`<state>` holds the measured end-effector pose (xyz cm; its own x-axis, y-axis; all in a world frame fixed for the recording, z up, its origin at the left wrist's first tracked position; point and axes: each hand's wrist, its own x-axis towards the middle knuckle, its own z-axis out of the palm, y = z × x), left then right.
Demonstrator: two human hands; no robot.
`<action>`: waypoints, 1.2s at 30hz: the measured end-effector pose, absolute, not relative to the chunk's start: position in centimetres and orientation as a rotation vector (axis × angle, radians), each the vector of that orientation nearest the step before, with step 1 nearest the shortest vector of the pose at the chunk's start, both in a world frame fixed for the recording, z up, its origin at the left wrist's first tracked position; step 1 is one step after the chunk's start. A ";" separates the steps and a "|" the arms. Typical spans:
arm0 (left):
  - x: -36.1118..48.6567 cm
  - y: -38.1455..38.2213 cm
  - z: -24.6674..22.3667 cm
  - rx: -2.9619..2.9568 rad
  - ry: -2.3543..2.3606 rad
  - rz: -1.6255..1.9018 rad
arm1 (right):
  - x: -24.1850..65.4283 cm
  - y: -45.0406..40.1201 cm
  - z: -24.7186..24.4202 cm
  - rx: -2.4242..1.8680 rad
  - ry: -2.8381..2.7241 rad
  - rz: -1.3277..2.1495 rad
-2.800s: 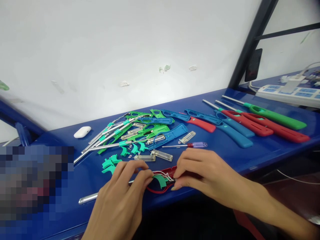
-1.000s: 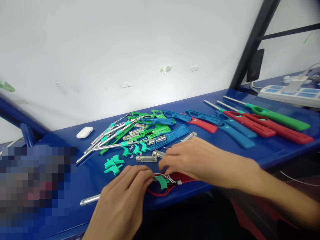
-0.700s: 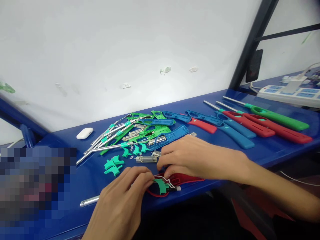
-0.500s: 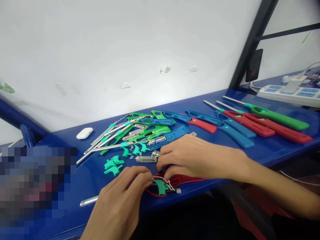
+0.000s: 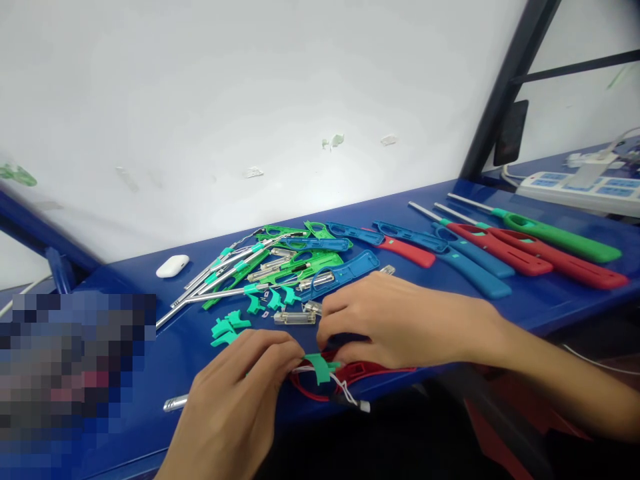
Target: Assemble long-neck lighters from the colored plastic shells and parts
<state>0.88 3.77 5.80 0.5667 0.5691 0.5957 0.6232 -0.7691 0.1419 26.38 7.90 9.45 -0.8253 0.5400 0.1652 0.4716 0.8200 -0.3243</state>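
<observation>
At the table's front edge lies a red lighter shell half (image 5: 367, 371), its hollow side up. A green trigger (image 5: 319, 370) sits tilted over its finger loop, with thin white wires (image 5: 341, 385) running out to a small white-tipped end. My left hand (image 5: 240, 387) is closed over the metal tube (image 5: 175, 403), whose tip sticks out to the left; its fingertips meet the trigger's left side. My right hand (image 5: 373, 323) curls over the shell's far rim, thumb against the trigger's right end. Its fingertips are partly hidden.
Behind my hands lie loose green triggers (image 5: 230, 327), clear fuel tanks (image 5: 295, 318), metal tubes (image 5: 220, 293) and green and blue shell halves (image 5: 353, 267). Assembled lighters (image 5: 555, 257) lie at the right. A white earbud case (image 5: 173, 266) rests left; a power strip (image 5: 580, 183) stands far right.
The trigger has tilted and shifted slightly up. The white wires and their end have moved right and towards me. My left hand has drawn slightly left, covering more of the tube.
</observation>
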 end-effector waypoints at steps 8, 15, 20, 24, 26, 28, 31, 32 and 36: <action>1.2 3.6 6.1 -2.718 -1.061 -1.006 | 25.8 8.2 8.9 -0.697 -2.841 0.224; 1.1 3.6 6.2 -2.697 -1.112 -1.015 | 25.5 7.3 9.1 -0.677 -2.944 -0.140; 1.0 3.4 6.1 -2.683 -1.155 -1.010 | 25.6 7.1 9.0 -0.680 -2.952 -0.161; 1.2 3.5 6.1 -2.668 -1.185 -1.001 | 25.4 7.3 9.2 -0.757 -2.950 -0.131; 1.2 3.5 6.0 -2.660 -1.206 -1.005 | 25.4 7.3 9.2 -0.799 -2.929 -0.145; 1.2 3.6 6.0 -2.658 -1.225 -1.003 | 25.4 7.3 9.0 -0.824 -2.899 -0.162; 1.2 3.5 5.9 -2.664 -1.233 -0.994 | 25.3 7.3 8.8 -0.842 -2.864 -0.187; 1.2 3.5 5.9 -2.667 -1.235 -0.991 | 25.2 7.3 8.8 -0.849 -2.860 -0.184; 1.4 3.6 5.9 -2.657 -1.229 -1.008 | 25.1 7.5 8.5 -0.864 -2.847 -0.151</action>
